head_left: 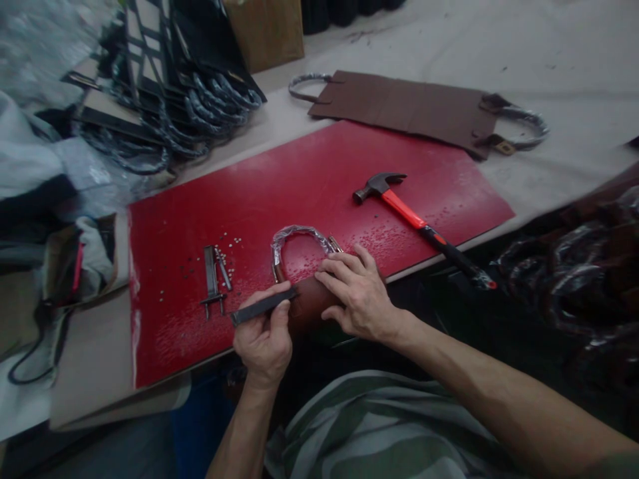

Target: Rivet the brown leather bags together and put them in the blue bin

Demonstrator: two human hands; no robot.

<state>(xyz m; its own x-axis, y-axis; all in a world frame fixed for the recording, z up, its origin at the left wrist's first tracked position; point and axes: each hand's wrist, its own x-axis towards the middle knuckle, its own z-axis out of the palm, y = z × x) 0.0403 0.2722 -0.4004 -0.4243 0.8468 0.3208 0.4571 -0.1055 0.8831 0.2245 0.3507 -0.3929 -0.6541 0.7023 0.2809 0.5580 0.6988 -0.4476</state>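
My left hand (264, 332) is closed around a dark, flat-bodied metal punch (263, 306), held at a slant with its far end over the leather. Under my right hand (354, 293) lies a brown leather piece (312, 307) at the mat's front edge; the fingers rest spread on it. A curved handle wrapped in clear plastic (299, 231) extends from this piece onto the red mat (239, 193). Left of my left hand lie a two-pronged punch (212, 276) and a thin metal rod (223, 267), among small pale punched-out dots.
A claw hammer (407, 213) with a red and black grip lies at right, its end past the mat's edge. Behind is a flat brown bag panel (404, 110) with handles. Black handled panels (200, 106) pile at back left, near a cardboard box (267, 33).
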